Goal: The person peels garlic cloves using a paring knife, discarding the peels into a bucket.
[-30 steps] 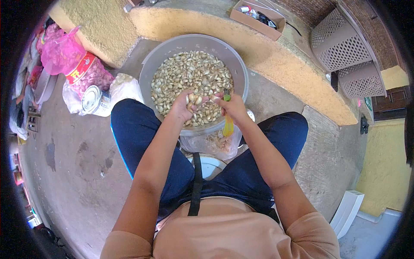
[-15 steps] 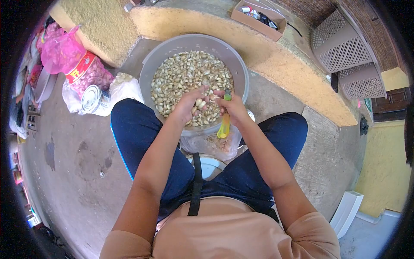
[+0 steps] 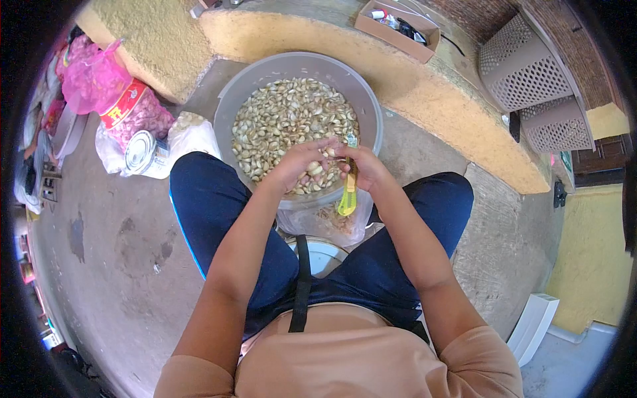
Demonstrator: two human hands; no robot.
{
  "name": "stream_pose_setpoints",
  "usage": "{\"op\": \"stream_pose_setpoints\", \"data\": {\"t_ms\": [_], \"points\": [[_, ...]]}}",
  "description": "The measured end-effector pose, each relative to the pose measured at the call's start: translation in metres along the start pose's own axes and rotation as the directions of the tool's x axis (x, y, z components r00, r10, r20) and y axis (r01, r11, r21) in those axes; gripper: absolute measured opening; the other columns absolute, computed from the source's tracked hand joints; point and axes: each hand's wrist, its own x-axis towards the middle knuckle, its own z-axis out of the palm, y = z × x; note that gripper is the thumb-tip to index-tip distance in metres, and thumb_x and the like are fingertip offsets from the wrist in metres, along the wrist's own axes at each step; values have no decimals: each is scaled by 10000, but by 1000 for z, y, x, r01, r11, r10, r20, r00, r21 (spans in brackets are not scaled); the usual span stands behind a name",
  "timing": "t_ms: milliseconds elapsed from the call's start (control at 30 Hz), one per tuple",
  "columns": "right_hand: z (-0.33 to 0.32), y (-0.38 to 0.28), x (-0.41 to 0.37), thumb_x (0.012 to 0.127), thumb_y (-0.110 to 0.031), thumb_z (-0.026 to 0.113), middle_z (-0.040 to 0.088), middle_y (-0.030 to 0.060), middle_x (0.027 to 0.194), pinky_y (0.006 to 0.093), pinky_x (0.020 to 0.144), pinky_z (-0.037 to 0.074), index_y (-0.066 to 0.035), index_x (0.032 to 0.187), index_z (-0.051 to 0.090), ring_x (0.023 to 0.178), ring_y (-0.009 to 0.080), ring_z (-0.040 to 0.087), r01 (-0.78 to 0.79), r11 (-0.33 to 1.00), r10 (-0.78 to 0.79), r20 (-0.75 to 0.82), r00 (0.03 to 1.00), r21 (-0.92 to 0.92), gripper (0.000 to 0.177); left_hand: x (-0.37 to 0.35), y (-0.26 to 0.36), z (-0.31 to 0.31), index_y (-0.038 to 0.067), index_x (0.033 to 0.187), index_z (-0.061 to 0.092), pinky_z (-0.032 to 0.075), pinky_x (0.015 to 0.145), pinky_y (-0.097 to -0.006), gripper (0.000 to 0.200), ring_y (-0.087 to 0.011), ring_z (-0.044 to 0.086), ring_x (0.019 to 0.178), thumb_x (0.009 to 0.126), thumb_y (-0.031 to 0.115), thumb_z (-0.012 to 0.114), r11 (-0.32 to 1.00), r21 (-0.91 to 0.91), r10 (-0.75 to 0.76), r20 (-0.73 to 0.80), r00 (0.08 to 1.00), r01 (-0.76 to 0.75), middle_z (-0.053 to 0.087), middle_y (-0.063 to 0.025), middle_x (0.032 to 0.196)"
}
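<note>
A wide grey tub [image 3: 229, 109] holds a deep layer of garlic cloves [image 3: 292, 113]. Over its near side, my left hand [image 3: 296, 166] is curled around several pale cloves at its fingers. Close beside it, my right hand [image 3: 363, 164] grips a yellow-green box cutter [image 3: 348, 196], its handle end pointing down toward me and its blade end up. The fingertips of both hands meet around a clove. Below the tub's near rim, between my knees, sits a clear plastic bag [image 3: 332, 222] with peelings in it.
At the left lie a pink mesh sack [image 3: 142, 113], a metal can [image 3: 141, 152] and white plastic bags [image 3: 192, 139]. A low yellow ledge [image 3: 398, 99] runs behind the tub, bearing a cardboard box [image 3: 398, 32]. Grey perforated baskets [image 3: 531, 66] stand at the right.
My right hand has turned, so the box cutter stands more upright with more of its upper end showing. My left hand has shifted slightly right, closer to it.
</note>
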Motion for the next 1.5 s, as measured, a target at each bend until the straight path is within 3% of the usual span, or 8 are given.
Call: {"op": "stream_pose_setpoints", "data": {"t_ms": [400,500,600,700,800,933,1067,1500], "points": [[-6,0,-4,688,-126,634,524,12,597,247,394,372,-29,799,561,440,98,467,54,853,-113,-82,990,-519,164,5,-13,-8,66,941,579,324,310,-214,245,-114,540,453,772,215,482,981,179,-20,-287,958,74,572,-20,679],[-22,3,3,605,-152,639,598,154,656,346,511,470,14,752,606,565,235,587,46,316,-79,22,997,-947,225,9,-19,-22,71,898,600,356,320,-241,234,-133,566,464,761,230,498,958,264,7,-411,912,112,577,-26,671],[-28,15,-2,595,-162,615,602,200,694,376,607,483,15,780,621,662,288,610,139,-260,158,100,982,-955,257,11,-22,-27,61,884,603,366,323,-242,237,-132,576,478,749,234,516,931,342,31,-422,906,127,577,-26,662],[-41,29,3,597,-142,594,609,188,710,395,634,479,-6,816,633,691,316,607,173,-306,245,98,965,-936,261,9,-19,-21,55,878,605,370,326,-238,231,-125,581,492,737,221,529,907,386,-22,-354,935,167,574,-20,651],[-55,33,19,603,-175,633,605,185,695,366,605,483,3,813,628,656,271,612,274,-245,-11,285,958,-930,276,6,-16,-12,54,875,607,368,334,-233,222,-119,581,500,728,208,543,891,418,-47,-308,950,179,571,-14,650],[-29,7,5,655,-124,676,542,46,608,247,471,412,-4,845,586,510,115,511,66,483,-69,36,997,-873,242,4,-16,-13,59,896,602,349,344,-217,230,-109,577,516,726,213,579,878,443,-64,-265,962,181,568,-16,670],[-11,1,-3,714,-118,653,504,0,608,213,455,380,-23,859,579,475,73,444,128,887,-142,1,990,-444,189,5,-17,-11,68,958,579,329,356,-199,263,-94,563,529,743,218,593,958,242,-102,-210,972,153,569,-8,712],[1,22,3,735,-88,628,500,-16,615,217,415,379,-44,826,549,456,73,422,170,985,-168,-59,984,20,128,3,-18,14,48,1042,561,328,330,-185,317,-82,556,527,767,201,605,979,192,128,-316,940,-69,584,-26,804]]}}
